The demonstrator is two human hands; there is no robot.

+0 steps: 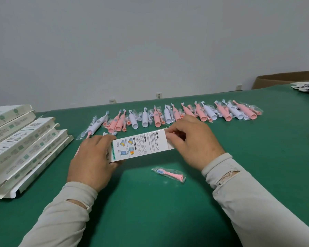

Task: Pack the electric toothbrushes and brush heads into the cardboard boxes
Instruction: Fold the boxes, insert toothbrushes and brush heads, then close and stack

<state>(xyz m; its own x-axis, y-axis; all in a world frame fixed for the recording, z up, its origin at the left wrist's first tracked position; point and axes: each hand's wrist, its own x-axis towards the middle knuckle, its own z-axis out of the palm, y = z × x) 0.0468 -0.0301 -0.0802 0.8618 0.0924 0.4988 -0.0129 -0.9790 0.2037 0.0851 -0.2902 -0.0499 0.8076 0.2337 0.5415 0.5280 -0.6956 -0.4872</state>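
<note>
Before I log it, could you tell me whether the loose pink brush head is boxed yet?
Not boxed: the pink brush head lies bagged on the green table, outside the white box.

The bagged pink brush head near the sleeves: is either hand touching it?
No. The pink brush head lies alone on the green table, while both the left hand and right hand grip the white box.

You see an evenly lit scene — soft, diffuse light from above, not harsh. Your hands throw only weak, short shadows on the green table (168, 211). There is no strong glare; the plastic wraps shine a little. The wide lens bends the table's far edge near the borders. Small print on the box (139, 147) is soft, not readable.
</note>
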